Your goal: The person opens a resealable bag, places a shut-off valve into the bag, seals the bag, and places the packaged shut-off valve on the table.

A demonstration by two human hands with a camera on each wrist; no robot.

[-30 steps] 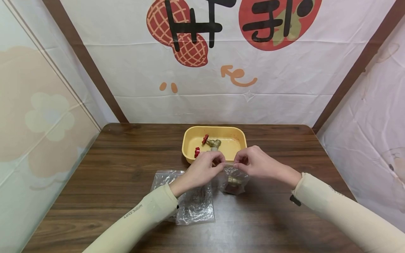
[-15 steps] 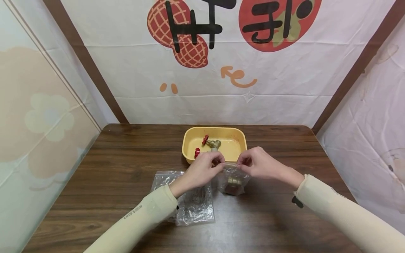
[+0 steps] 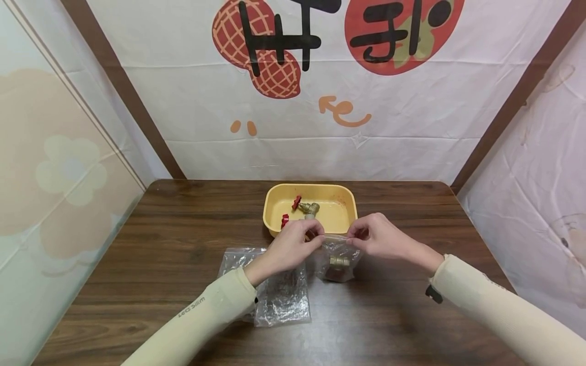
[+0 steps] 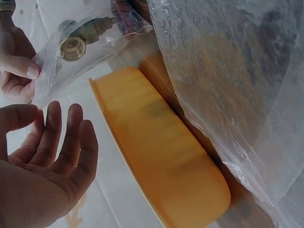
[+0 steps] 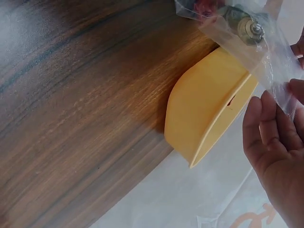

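Observation:
A clear zip bag [image 3: 350, 252] hangs just in front of the yellow tub, with a brass valve [image 3: 339, 262] inside it. My left hand [image 3: 293, 247] pinches the left end of the bag's top edge between thumb and index finger. At the right end of that edge, my right hand [image 3: 382, 238] pinches it the same way. Through the plastic, the left wrist view shows the valve's threaded brass opening [image 4: 73, 49] and a dark red handle [image 4: 126, 18]. The other fingers of both hands are loosely bent beside the bag.
The yellow tub [image 3: 344, 192] stands behind the hands and holds brass valves with red handles, such as one valve [image 3: 309, 207]. Flat clear plastic bags [image 3: 285, 305] lie on the wooden table [image 3: 183, 244] under the left forearm. A printed cloth [image 3: 293, 152] hangs behind the table.
My right hand has slid a little to the right along the bag's top edge, widening the gap between the hands. The left hand has stayed in place.

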